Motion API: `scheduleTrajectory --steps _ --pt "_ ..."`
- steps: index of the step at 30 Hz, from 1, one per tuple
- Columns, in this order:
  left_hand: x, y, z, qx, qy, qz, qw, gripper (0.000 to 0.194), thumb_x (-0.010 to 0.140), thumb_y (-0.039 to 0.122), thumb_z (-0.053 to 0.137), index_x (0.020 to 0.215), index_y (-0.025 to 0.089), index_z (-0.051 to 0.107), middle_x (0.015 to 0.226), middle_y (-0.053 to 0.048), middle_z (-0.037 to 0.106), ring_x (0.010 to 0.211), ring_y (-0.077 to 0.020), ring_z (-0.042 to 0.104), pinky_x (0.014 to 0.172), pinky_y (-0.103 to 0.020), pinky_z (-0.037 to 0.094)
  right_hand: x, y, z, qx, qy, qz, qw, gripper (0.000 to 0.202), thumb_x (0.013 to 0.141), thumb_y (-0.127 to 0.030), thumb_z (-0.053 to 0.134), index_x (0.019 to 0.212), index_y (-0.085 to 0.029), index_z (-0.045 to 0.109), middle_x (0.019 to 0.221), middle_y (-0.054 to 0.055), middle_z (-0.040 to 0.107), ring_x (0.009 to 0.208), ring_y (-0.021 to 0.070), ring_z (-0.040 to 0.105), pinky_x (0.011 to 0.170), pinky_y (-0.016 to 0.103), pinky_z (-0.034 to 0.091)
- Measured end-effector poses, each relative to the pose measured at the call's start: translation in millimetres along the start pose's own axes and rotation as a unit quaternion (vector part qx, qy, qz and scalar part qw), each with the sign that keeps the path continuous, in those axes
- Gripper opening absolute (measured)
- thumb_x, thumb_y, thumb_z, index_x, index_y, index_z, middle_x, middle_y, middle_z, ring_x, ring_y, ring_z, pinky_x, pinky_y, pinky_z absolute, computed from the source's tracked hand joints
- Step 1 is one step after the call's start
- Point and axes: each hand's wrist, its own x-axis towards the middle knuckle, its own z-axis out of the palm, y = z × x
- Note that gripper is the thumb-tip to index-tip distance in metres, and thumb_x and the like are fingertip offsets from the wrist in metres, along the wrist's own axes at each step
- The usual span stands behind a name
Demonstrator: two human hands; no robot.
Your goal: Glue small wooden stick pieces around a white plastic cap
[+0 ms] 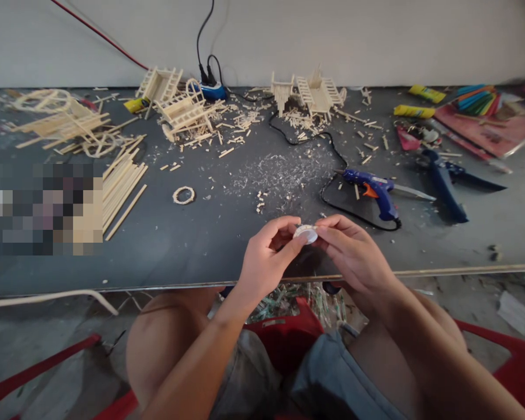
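both hands (265, 251) pinch a white disc (308, 234) near the table edge (464, 270), with open room toward the ring (184, 202).

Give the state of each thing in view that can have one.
White round piece: held between left hand and right hand
Glue gun: on its side, glue stick inserted; power unclear
Blue hand tool: handles spread
Socket block: two plugs in
Pale ring: lying flat
Long sticks: loose

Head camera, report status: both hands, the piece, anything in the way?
Left hand and right hand pinching white disc. Disc held near front edge of table. Glue gun lying beyond right hand, not blocking.
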Motion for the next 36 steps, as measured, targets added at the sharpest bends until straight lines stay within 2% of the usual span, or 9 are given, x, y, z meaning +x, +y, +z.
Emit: scheduleTrajectory --steps 11,21,27,32,36 --pt "-0.7 0.3 -0.6 0.014 -0.002 -0.001 1.000 0.025 0.079 0.031 0.070 0.101 0.023 0.065 0.087 -0.001 0.064 0.079 -0.0130 0.060 0.074 -0.026 0.051 -1.3 2.5 2.6 0.018 -0.019 -0.003 1.000 0.008 0.077 -0.029 0.071 0.076 -0.024 0.066 0.077 -0.002 0.065 0.072 0.0114 0.057 0.075 0.027 0.045" --pt "-0.8 1.6 -0.5 0.027 -0.005 0.001 1.000 0.023 0.079 0.032 0.070 0.100 0.023 0.066 0.088 -0.002 0.067 0.080 -0.0149 0.063 0.075 -0.028 0.052 -0.4 3.2 2.2 -0.013 -0.015 -0.011 1.000 0.012 0.076 -0.033 0.071 0.077 -0.023 0.064 0.076 -0.001 0.065 0.072 0.0130 0.057 0.072 0.028 0.046" --pt "-0.9 1.4 -0.3 0.023 -0.010 0.008 1.000 0.022 0.080 0.029 0.070 0.100 0.024 0.065 0.090 -0.001 0.069 0.082 -0.0131 0.064 0.076 -0.025 0.052 -0.9 3.4 1.2 -0.003 -0.023 -0.014 1.000 0.010 0.077 -0.030 0.071 0.081 -0.024 0.065 0.078 -0.002 0.064 0.071 0.0116 0.057 0.072 0.027 0.045" --pt "0.1 2.2 -1.2 0.015 0.005 -0.005 1.000 0.023 0.078 0.030 0.071 0.100 0.023 0.065 0.093 -0.001 0.070 0.084 -0.0142 0.065 0.076 -0.026 0.052 -0.8 2.4 2.1 -0.019 -0.015 -0.037 0.999 0.023 0.073 -0.027 0.073 0.095 -0.027 0.065 0.087 -0.002 0.063 0.077 0.0116 0.059 0.076 0.026 0.048" --pt "0.4 1.7 -1.7 0.018 0.012 -0.005 1.000 0.026 0.078 0.030 0.072 0.102 0.022 0.065 0.092 -0.002 0.069 0.084 -0.0144 0.064 0.076 -0.026 0.053 -2.5 3.4 5.2 -0.058 0.006 -0.064 0.996 0.025 0.072 -0.026 0.075 0.093 -0.026 0.063 0.089 -0.001 0.065 0.082 0.0132 0.062 0.078 0.027 0.049"
